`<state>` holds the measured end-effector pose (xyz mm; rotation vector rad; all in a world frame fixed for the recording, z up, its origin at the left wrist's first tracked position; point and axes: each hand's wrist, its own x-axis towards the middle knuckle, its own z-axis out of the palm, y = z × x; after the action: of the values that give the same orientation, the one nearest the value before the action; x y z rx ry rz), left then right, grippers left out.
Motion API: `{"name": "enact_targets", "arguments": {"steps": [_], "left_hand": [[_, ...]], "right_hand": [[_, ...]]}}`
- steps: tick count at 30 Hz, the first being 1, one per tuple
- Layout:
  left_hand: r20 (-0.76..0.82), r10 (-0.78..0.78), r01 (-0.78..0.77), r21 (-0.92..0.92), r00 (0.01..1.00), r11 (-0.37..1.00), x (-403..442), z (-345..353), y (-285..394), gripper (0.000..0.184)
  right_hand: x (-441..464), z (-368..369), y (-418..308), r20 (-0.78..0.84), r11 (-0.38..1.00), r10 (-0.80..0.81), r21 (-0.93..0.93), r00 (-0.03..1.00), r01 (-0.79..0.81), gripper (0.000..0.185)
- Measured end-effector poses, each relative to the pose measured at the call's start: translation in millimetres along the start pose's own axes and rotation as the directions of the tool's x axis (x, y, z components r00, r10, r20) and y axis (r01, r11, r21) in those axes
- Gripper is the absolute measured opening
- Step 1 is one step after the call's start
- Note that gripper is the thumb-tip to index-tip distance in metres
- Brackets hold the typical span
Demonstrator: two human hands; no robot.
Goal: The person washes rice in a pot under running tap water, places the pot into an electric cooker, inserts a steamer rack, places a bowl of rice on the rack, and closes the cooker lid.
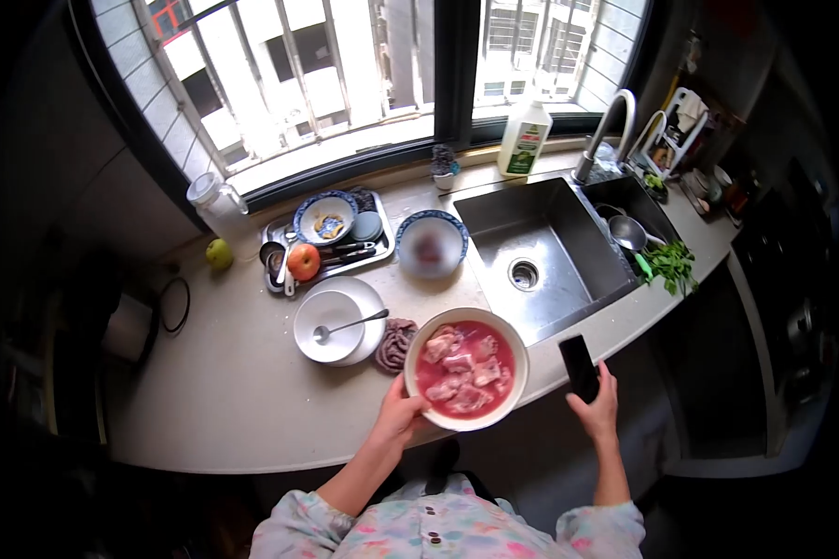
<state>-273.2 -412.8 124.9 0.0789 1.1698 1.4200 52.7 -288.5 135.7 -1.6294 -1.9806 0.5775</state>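
My left hand [401, 412] grips the lower left rim of a white bowl [519, 379]. Chunks of raw meat [459, 365] lie in reddish liquid inside it. The bowl is at the counter's front edge, just left of the sink; whether it rests there or is lifted, I cannot tell. In my right hand [602, 406] is a black smartphone [579, 366], its screen dark, held past the counter's edge. A crumpled brownish cloth [396, 346] lies beside the bowl. Left of that, a spoon [350, 325] rests in a white bowl [319, 312] on a white plate [377, 300].
Behind stand a blue-rimmed bowl [431, 216] and a metal tray [385, 250] with an apple [303, 262] and utensils. The steel sink [494, 214] has a faucet [629, 98], leafy greens [669, 265] and a strainer [627, 233] on its right. A large bottle [524, 140] stands by the window.
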Motion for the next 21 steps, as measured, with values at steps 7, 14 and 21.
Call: {"name": "enact_targets", "arguments": {"steps": [7, 14, 21], "left_hand": [[0.114, -0.025, 0.028, -0.024, 0.993, 0.999, 32.6, 19.8, 6.5, 0.070], [0.249, -0.350, 0.315, 0.173, 0.903, 0.933, -34.2, -35.4, 3.3, 0.055], [0.193, -0.267, 0.304, -0.198, 0.944, 0.932, -70.3, -109.6, 8.6, 0.052]], "right_hand": [[-110.5, -28.7, -39.9, 0.232, 1.000, -0.025, -0.002, 0.972, 0.026, 0.092], [-125.7, 48.2, -160.3, 0.239, 0.962, -0.263, 0.133, 0.935, 0.237, 0.084], [-121.9, 126.5, -243.9, 0.386, 0.896, -0.415, 0.332, 0.824, 0.296, 0.080]]}}
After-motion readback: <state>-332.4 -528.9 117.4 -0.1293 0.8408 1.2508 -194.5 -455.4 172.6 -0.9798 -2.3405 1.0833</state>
